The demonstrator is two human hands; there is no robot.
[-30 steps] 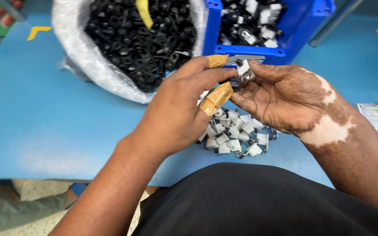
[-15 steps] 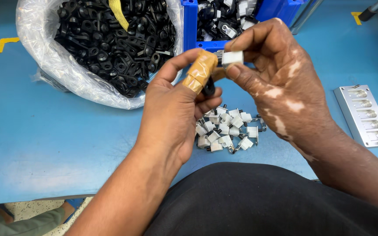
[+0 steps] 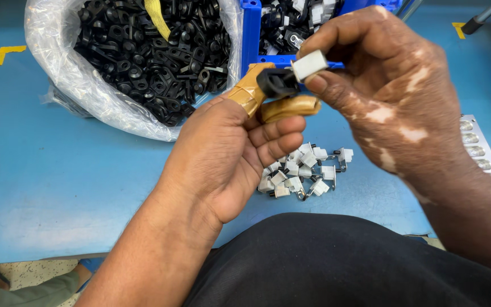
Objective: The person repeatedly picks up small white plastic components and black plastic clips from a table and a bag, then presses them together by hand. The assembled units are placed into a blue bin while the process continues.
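My left hand [image 3: 231, 150] is raised above the blue table, its thumb and forefinger wrapped in tan tape, and it pinches a small black plastic part [image 3: 277, 81]. My right hand [image 3: 390, 85] holds a small white block [image 3: 309, 63] pressed against that black part. Both pieces meet between my fingertips. Below my hands a pile of small white-and-metal pieces [image 3: 305, 170] lies on the table.
A clear plastic bag [image 3: 86, 96] full of black plastic parts sits at the back left. Beside it stands a blue bin [image 3: 252, 40] with mixed black and white parts. A grey metal fixture plate [image 3: 481, 148] lies at the right. My dark clothing fills the bottom.
Both hands have lifted from the pile toward the camera. The white block and black part have come together between my fingertips.
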